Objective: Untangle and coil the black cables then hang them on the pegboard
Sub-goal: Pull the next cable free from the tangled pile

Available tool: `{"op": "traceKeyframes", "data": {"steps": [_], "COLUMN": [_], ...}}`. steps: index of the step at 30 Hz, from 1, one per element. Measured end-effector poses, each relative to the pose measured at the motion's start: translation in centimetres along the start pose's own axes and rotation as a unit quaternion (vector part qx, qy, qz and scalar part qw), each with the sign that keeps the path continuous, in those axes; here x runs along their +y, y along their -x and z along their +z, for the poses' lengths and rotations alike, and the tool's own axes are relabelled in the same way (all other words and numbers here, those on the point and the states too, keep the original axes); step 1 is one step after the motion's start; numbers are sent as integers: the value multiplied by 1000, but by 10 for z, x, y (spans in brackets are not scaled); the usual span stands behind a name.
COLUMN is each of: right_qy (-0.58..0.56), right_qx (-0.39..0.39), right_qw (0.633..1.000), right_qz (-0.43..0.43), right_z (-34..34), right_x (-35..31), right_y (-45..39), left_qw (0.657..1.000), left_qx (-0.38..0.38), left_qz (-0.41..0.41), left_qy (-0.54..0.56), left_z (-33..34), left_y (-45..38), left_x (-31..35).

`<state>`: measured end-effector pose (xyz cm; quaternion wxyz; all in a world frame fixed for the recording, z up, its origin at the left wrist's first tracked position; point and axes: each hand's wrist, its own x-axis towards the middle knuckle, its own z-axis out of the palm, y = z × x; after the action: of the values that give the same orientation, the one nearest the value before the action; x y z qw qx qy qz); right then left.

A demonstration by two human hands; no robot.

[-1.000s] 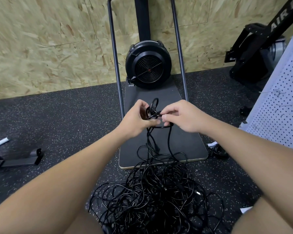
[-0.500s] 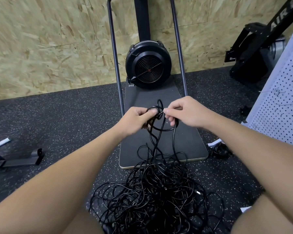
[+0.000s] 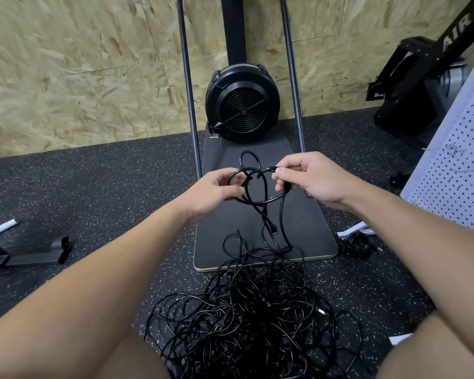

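Note:
A large tangle of thin black cables [image 3: 255,321] lies on the speckled floor between my knees. From it a few strands rise to a small cluster of loops [image 3: 253,184] held up between my hands. My left hand [image 3: 214,192] pinches the left side of the loops. My right hand [image 3: 309,179] grips the right side, with fingers curled round the cable. A plug end [image 3: 273,228] dangles below the loops. The white pegboard [image 3: 454,181] stands at the right edge.
A black fan machine [image 3: 242,105] on a dark board [image 3: 307,236] with two upright metal rails stands straight ahead against the chipboard wall. A small coiled black cable [image 3: 357,243] lies by the pegboard's foot. A metal frame foot [image 3: 28,254] sits on the floor at left.
My hands have drawn apart, the right one moving right, and the small knot of loops between them has widened into larger open loops.

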<state>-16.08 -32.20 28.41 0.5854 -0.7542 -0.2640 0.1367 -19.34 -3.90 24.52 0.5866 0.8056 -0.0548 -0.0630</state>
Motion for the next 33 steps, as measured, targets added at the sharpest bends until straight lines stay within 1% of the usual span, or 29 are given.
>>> {"op": "traceKeyframes", "data": {"steps": [2, 5, 6, 8, 11, 14, 16, 18, 19, 21, 24, 26, 28, 29, 31, 33], "right_qy": [-22, -28, -23, 11, 114, 152, 156, 115, 91, 53, 18, 60, 149, 177, 202, 206], "right_qx": [-12, -74, -89, -87, -72, -27, 4, 38, 47, 35, -43, -92, -113, -110, -95, -77], "right_qw": [1000, 994, 991, 988, 987, 987, 988, 993, 994, 998, 998, 990, 974, 969, 969, 973], "right_qz": [18, 70, 97, 129, 83, 40, 10, -18, -30, -29, 38, 93, 130, 132, 107, 69], "right_z": [-1, 1, 4, 13, 21, 18, 14, 11, 11, 10, 8, 10, 14, 17, 21, 20], "right_x": [2, 0, -2, -3, -2, -5, -8, -8, -8, -5, -5, -7, -9, -9, -11, -15], "right_y": [-1, 0, -1, -1, -1, 0, 0, 0, 1, 0, 1, 2, 4, 4, 4, 4], "left_qw": [1000, 999, 998, 995, 991, 986, 981, 976, 977, 981, 989, 992, 992, 993, 993, 993], "left_qx": [0, 15, 7, -2, 30, 76, 84, 92, 96, 103, 97, 85, 62, 45, 12, 15], "left_qz": [9, 38, 47, 60, 46, -26, -74, -104, -117, -128, -97, -76, -48, -34, -25, -48], "left_qy": [9, -28, -45, -84, -119, -143, -158, -166, -151, -98, -46, -59, -95, -107, -111, -103], "left_z": [6, 17, 22, 31, 39, 25, 11, 4, 4, 7, 11, 18, 27, 32, 38, 36], "left_y": [2, 6, 6, 5, 2, -2, -2, -1, 0, 1, -1, 1, 3, 4, 5, 4], "left_x": [8, 18, 20, 22, 23, 12, -1, -12, -13, -11, -8, -2, 0, 3, 5, 4]}}
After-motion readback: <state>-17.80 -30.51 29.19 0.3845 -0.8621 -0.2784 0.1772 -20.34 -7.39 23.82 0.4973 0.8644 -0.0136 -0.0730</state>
